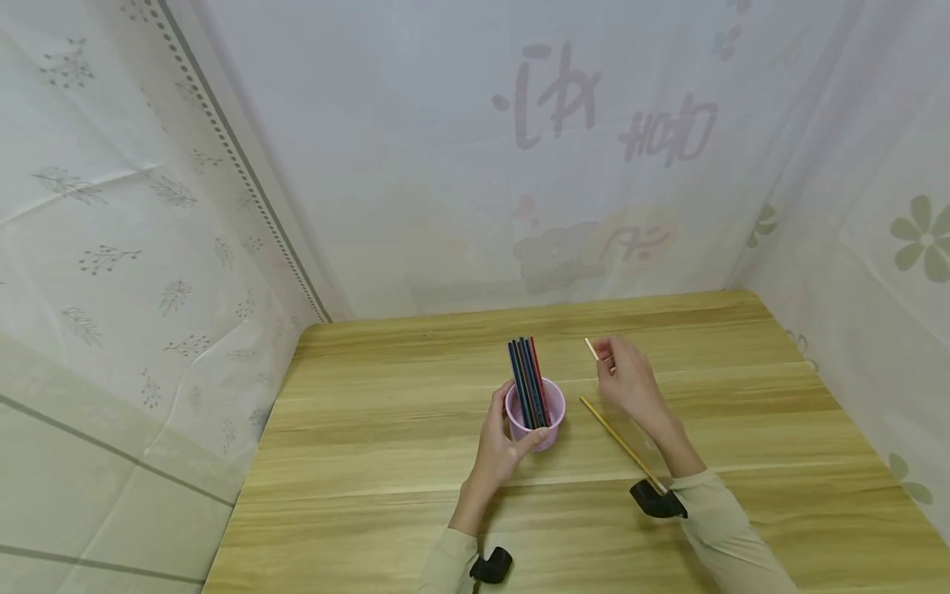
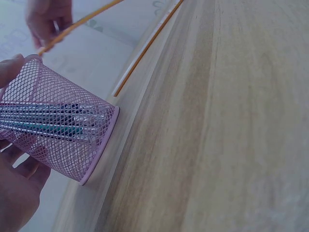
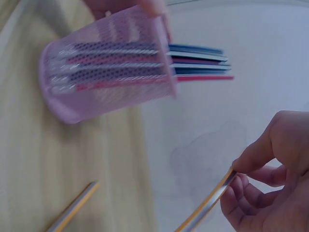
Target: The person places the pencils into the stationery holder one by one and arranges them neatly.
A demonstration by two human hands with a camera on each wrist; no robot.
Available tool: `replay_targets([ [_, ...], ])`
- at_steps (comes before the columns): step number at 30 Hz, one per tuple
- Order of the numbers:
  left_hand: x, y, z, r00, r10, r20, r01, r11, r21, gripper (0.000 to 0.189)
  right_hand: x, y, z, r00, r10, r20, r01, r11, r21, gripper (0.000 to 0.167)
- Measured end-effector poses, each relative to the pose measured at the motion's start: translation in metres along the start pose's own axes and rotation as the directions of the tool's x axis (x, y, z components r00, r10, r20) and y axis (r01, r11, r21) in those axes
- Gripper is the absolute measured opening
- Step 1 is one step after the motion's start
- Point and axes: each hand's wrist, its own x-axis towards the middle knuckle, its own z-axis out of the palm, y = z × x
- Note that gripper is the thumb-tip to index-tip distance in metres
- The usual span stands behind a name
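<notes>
A pink mesh pencil cup (image 1: 557, 417) stands on the table, and my left hand (image 1: 496, 450) grips it around its near left side. Inside it lean several dark, blue and red pencils (image 1: 527, 379), sticking up past the rim. To the right of the cup, my right hand (image 1: 627, 379) pinches a yellow pencil (image 3: 205, 205) between thumb and fingers, lifted off the table. Only one light end (image 1: 590, 349) of that pencil shows in the head view. Another yellow pencil (image 1: 616, 437) lies on the table between the cup and my right forearm.
The wood-grain table (image 1: 386, 429) has a back edge against a printed white curtain (image 1: 416, 206). More patterned sheeting hangs at the left (image 1: 148, 247) and right. Black wrist mounts (image 1: 493, 566) sit at both sleeves.
</notes>
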Motion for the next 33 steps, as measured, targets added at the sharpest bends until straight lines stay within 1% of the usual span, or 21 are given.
replay_targets([
  [4,0.000,0.001,0.000,1.000,-0.010,-0.005,0.010,1.000,0.001,0.087,0.003,-0.016,-0.005,0.999,-0.013,-0.038,0.016,0.998,0.064,0.024],
  [7,0.000,0.004,0.000,1.000,-0.006,-0.013,0.006,1.000,0.009,0.087,0.006,-0.024,-0.008,0.998,-0.014,-0.065,0.021,0.994,0.110,0.025],
  [13,0.000,0.011,0.001,0.999,0.035,-0.017,-0.035,0.999,0.005,0.086,0.010,-0.040,-0.013,0.995,0.008,-0.095,0.013,0.975,0.220,0.026],
  [15,0.000,0.010,0.001,0.999,0.046,-0.019,-0.046,0.999,0.015,0.086,0.012,-0.045,-0.014,0.994,0.014,-0.104,0.013,0.967,0.253,0.026],
  [18,0.000,0.005,0.002,0.998,0.050,-0.024,-0.049,0.998,0.037,0.086,0.014,-0.053,-0.017,0.991,0.020,-0.132,0.020,0.956,0.292,0.026],
  [22,0.000,-0.002,0.002,0.999,0.038,-0.018,-0.037,0.998,0.041,0.087,0.018,-0.063,-0.019,0.982,0.019,-0.187,0.044,0.944,0.327,0.026],
  [25,0.000,-0.003,0.001,1.000,0.026,-0.010,-0.026,0.999,0.023,0.087,0.022,-0.071,-0.020,0.975,0.017,-0.222,0.070,0.924,0.376,0.026],
  [27,0.000,-0.002,0.000,1.000,0.014,-0.003,-0.014,1.000,0.015,0.087,0.025,-0.076,-0.019,0.972,0.016,-0.235,0.088,0.902,0.424,0.026],
  [30,0.000,-0.001,0.000,1.000,-0.002,0.002,0.002,1.000,0.007,0.088,0.028,-0.081,-0.015,0.971,0.017,-0.238,0.102,0.872,0.480,0.027],
  [33,0.000,0.000,0.000,1.000,-0.012,0.004,0.012,1.000,0.005,0.088,0.031,-0.083,-0.007,0.975,0.012,-0.223,0.106,0.854,0.509,0.027],
])
